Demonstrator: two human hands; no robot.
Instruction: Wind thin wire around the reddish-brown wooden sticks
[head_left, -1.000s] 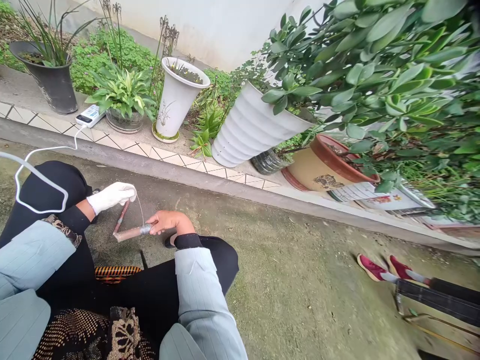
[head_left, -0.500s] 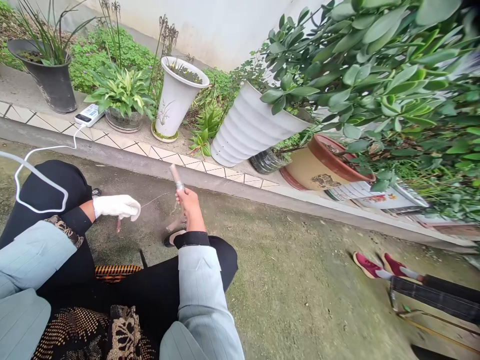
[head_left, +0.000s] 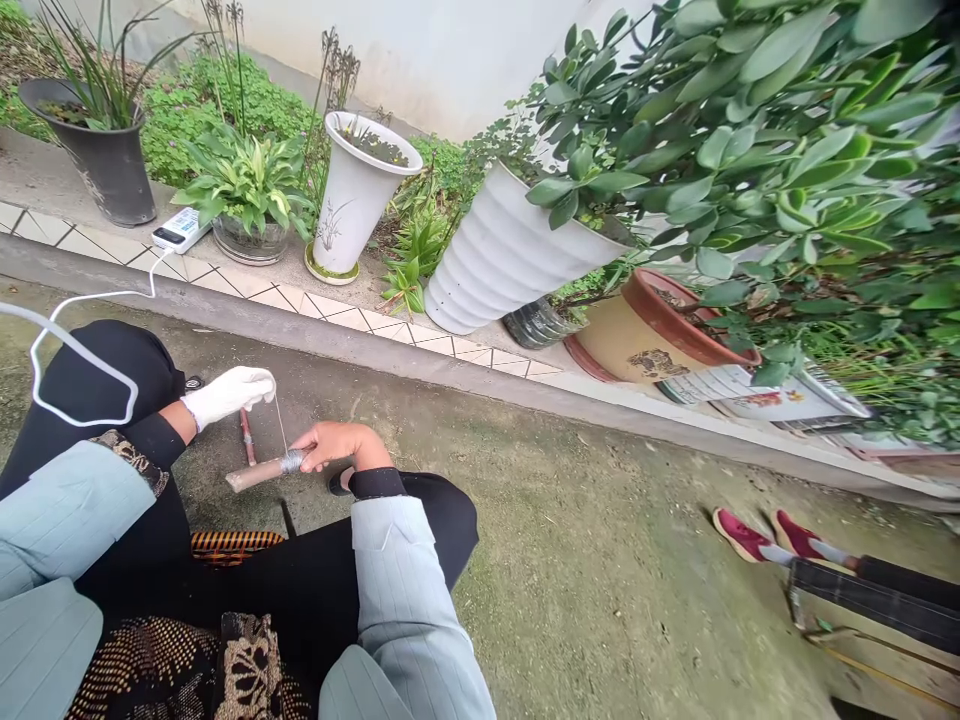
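My right hand (head_left: pixel 337 446) is closed around one end of a pale wooden stick (head_left: pixel 251 476), which points left and lies nearly level. Grey thread or wire is wound in a band (head_left: pixel 292 461) on the stick beside my fingers. From this band a thin strand (head_left: pixel 280 420) runs up to my left hand (head_left: pixel 232 393), which wears a white glove. The gloved fingers are bent together at the strand's upper end. Below the glove is a reddish-brown rod (head_left: pixel 247 437), its lower end near the stick; whether they touch, I cannot tell.
Several potted plants line a tiled ledge (head_left: pixel 322 306), including a white pot (head_left: pixel 364 195) and a leaning ribbed pot (head_left: pixel 510 255). A white power bank (head_left: pixel 180 230) rests there with a white cable (head_left: pixel 97 294) across my left knee. Another person's red shoes (head_left: pixel 741 533) are at right.
The stick has swung from pointing up and away to pointing left, its free end now below my gloved hand. My left hand has risen slightly, and the strand now runs steeply downward.
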